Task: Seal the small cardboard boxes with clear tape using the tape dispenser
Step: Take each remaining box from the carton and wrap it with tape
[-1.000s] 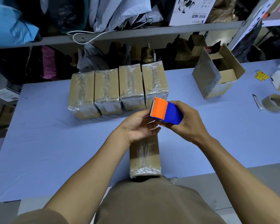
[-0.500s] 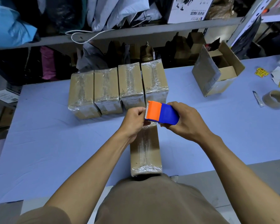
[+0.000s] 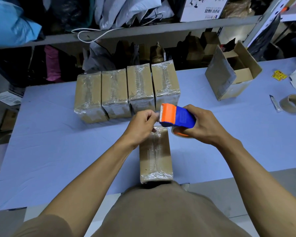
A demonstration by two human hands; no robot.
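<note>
The right hand [image 3: 207,124] still grips the orange-and-blue plastic tape dispenser [image 3: 177,116], now tilted; left hand [image 3: 142,124] fingers pinch at its blade, above the taped brown cardboard box [image 3: 155,156].

Five taped boxes [image 3: 155,154], one dispenser [image 3: 177,116]

White carton [image 3: 204,9] on the shelf bears upside-down print, illegible

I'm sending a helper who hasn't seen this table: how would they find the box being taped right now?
Start at the blue table, near edge. One box lies alone there, under the hands, lengthwise toward the person. The other four taped boxes stand side by side in a row farther back.
</note>
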